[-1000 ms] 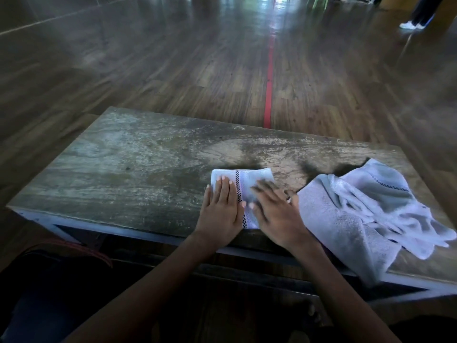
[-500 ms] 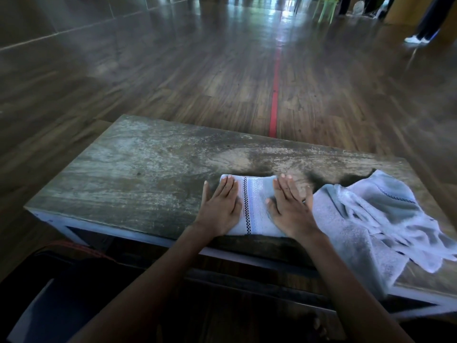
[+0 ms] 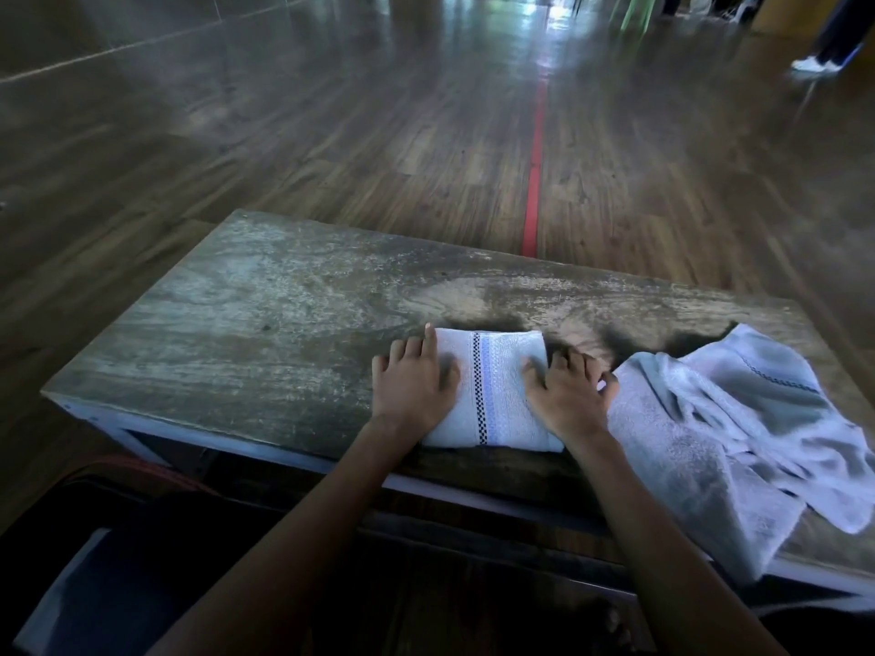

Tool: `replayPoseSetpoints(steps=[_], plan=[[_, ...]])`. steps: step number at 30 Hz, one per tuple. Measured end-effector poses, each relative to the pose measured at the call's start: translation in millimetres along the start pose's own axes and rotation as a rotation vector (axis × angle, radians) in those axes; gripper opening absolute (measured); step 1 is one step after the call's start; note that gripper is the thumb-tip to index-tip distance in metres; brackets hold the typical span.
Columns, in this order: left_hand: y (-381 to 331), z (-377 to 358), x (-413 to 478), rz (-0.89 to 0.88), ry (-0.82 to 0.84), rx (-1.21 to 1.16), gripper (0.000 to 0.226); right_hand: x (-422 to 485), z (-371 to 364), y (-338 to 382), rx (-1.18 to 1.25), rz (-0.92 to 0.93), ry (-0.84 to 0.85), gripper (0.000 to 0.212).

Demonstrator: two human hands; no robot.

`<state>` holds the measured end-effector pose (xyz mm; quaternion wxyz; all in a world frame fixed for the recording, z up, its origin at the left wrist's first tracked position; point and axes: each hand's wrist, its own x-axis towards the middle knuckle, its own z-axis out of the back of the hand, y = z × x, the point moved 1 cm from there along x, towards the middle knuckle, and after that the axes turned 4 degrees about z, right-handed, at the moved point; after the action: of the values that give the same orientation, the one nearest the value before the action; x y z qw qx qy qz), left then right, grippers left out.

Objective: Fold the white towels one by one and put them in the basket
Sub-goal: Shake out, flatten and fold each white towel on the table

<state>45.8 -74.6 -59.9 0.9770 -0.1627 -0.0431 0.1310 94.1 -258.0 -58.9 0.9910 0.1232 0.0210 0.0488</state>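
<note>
Folded white checker-striped towel (image 3: pixel 492 395) on worn wooden table (image 3: pixel 265 333). Left hand (image 3: pixel 412 385) presses it, fingers straight; right hand (image 3: pixel 568 395) fingers curl at its edge.

No words or numbers can be read anywhere; the folded towel (image 3: pixel 492 395) shows only a checked band.

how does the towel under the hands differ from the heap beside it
The folded towel is a neat rectangle; the heaped towels lie crumpled. The left hand and right hand rest on the folded towel, not the heaped towels. The heaped towels overhang the table edge; the folded towel does not. Both are white.
</note>
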Motion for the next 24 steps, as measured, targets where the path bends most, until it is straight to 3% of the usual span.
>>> replayPoseSetpoints(steps=[3,9,18,24], plan=[[-7,4,-1,0.068,0.040,-0.063,0.059,-4,1,5,-0.057,-0.002,-0.087,0.052],[-12,9,-4,0.169,0.064,-0.317,0.053,-1,5,10,0.068,-0.093,-0.026,0.052],[-11,34,-25,0.264,-0.026,-1.043,0.050,-37,32,24,0.839,-0.032,-0.148,0.028],[5,59,-78,0.277,-0.067,-1.266,0.046,-75,52,32,1.014,0.106,-0.262,0.033]])
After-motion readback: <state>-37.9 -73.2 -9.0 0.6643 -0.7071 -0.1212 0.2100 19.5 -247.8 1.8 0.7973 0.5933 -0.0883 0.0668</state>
